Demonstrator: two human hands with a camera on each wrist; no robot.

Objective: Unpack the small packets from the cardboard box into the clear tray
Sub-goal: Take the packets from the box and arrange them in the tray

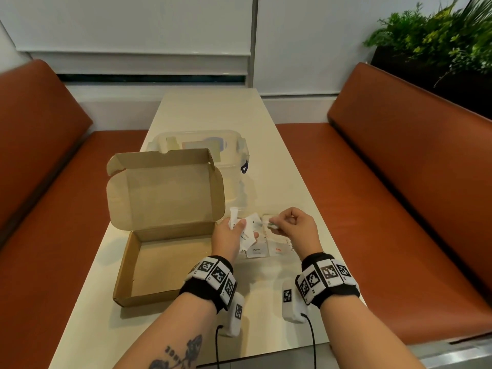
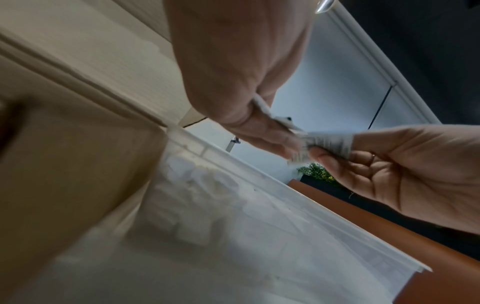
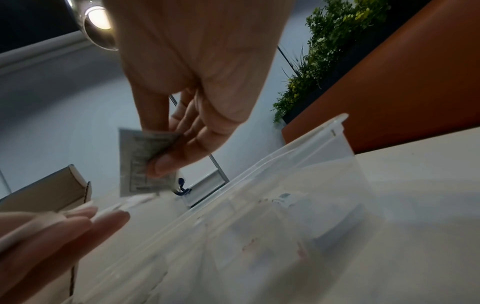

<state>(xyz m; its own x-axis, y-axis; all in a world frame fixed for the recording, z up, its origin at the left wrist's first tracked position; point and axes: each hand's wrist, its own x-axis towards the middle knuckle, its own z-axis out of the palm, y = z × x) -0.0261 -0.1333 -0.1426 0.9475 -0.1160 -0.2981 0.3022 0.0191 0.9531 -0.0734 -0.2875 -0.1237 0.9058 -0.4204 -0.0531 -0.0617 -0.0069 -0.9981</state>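
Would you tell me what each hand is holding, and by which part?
The left hand grips several white packets by their lower ends; the right hand pinches one small packet at its upper right edge.

**Two hands, packets between them**

The left hand fills the top of the left wrist view, its fingers closed on white packets that jut from its grip. From the right, the right hand pinches a printed packet between thumb and fingertips (the print is too blurred to read), just beside the left fingertips. Below lie the open cardboard box and the blurred clear tray.
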